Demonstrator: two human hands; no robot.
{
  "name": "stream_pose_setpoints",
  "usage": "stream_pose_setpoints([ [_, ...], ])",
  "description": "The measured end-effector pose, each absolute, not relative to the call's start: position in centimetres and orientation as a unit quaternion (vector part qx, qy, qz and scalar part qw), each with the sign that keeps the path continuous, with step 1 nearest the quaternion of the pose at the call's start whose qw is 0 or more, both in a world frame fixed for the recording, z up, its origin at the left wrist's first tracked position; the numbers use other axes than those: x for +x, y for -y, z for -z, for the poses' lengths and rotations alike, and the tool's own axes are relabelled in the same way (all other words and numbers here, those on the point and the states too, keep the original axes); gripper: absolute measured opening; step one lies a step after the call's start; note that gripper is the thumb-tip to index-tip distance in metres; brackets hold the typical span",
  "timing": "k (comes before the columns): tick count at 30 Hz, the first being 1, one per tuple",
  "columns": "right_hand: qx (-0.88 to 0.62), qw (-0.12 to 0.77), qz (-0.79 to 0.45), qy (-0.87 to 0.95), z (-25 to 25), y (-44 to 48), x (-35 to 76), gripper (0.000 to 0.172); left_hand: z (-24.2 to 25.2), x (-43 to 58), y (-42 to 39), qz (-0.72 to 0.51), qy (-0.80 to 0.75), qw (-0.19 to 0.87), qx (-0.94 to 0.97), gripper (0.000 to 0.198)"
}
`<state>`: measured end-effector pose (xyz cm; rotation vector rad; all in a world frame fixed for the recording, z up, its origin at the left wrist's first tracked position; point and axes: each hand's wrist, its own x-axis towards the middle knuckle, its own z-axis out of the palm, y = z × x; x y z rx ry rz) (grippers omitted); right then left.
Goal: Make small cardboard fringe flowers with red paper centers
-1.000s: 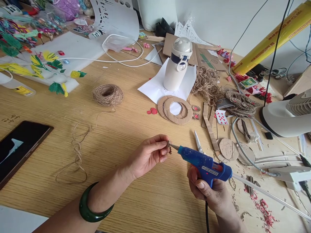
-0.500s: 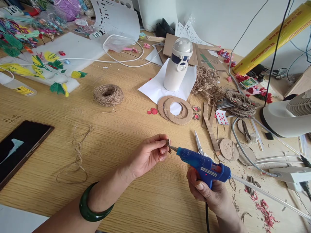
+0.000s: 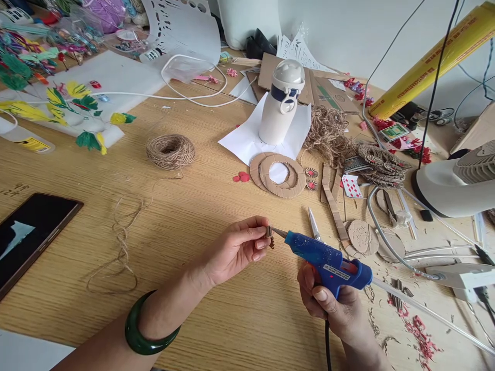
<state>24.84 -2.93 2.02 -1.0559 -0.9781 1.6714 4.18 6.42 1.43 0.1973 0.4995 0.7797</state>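
My left hand (image 3: 240, 246), with a green bangle (image 3: 133, 330) on its forearm, pinches a small strip of corrugated cardboard (image 3: 269, 234) between thumb and fingers. A blue hot glue gun (image 3: 328, 260) is gripped in my right hand (image 3: 332, 304), its red light lit. The metal nozzle points left and lies right beside the strip's upper end. From the gun's back a long clear glue stick (image 3: 421, 308) sticks out. Behind the gun, scissors (image 3: 314, 224) lie partly hidden. Two cardboard rings (image 3: 257, 172) overlap beyond my hands, with red discs (image 3: 243, 176) at their left.
A twine coil (image 3: 170, 152) trails a loose strand on the wooden table. A white bottle (image 3: 278, 116) stands on paper. At left lies a phone (image 3: 34, 237). Cardboard discs (image 3: 361, 237), a white fan (image 3: 456, 180), cables and red paper scraps (image 3: 419, 335) crowd the right side.
The glue gun has shifted slightly right and its nozzle now sits higher along the strip. The strip in my left hand has turned a little, showing more of its edge.
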Motion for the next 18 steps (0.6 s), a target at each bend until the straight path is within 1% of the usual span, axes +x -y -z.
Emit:
stream_pose_setpoints([
  [9, -0.425, 0.450, -0.680, 0.393, -2.08, 2.73, 24.77, 0.026, -1.51, 4.24, -6.35, -0.367, -0.238, 0.894, 0.094, 0.010],
  [18, -0.432, 0.439, -0.679, 0.399, -2.24, 2.69, 24.67, 0.028, -1.40, 4.12, -6.61, -0.396, -0.237, 0.883, 0.087, 0.010],
])
